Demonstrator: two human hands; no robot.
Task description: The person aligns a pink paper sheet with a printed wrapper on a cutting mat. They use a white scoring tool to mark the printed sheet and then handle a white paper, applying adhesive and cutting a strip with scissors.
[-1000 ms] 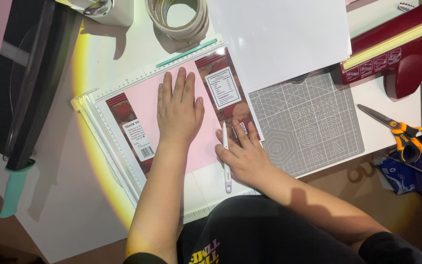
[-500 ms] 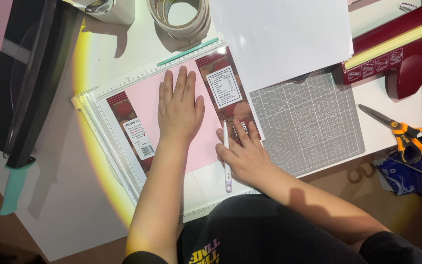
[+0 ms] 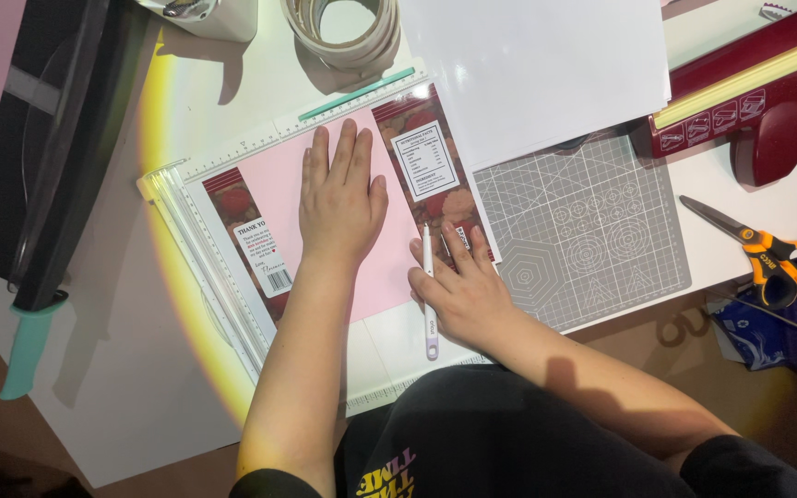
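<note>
My left hand lies flat, fingers together, on a pink printed sheet with dark red floral side panels. The sheet rests on a white scoring board with ruler edges. My right hand holds a thin white scoring stylus with a lilac end, its tip pressed on the sheet beside the right red panel. The fingers of that hand spread over the panel's lower edge.
A grey cutting mat lies right of the board, white paper above it. Orange-handled scissors and a dark red tool sit at the right. Tape rolls stand at the top, a black paper trimmer at the left.
</note>
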